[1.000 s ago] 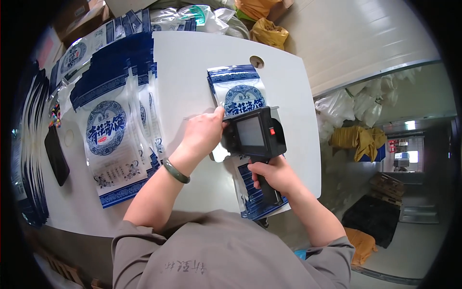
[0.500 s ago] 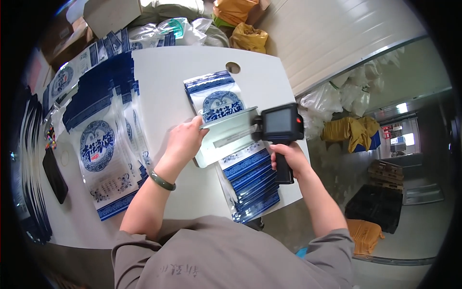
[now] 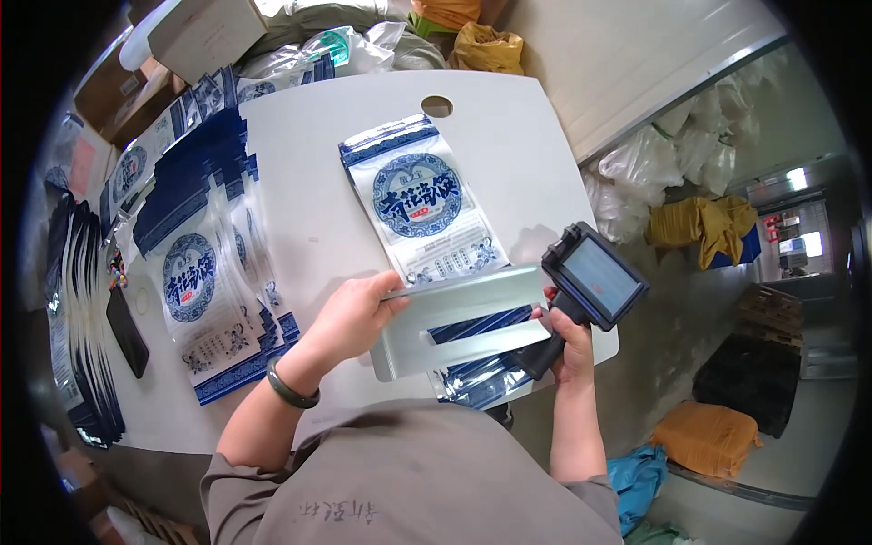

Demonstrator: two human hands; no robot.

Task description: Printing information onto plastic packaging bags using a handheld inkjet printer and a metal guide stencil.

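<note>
silver slotted metal plate (image 3: 459, 322) runs lengthwise rightward from the pinching left hand (image 3: 350, 313) toward the black handheld printer (image 3: 581, 295) clasped in the right hand (image 3: 572, 341).

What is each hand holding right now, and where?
Left hand grips the metal guide plate at its left edge; right hand holds the handheld printer by its handle.
</note>
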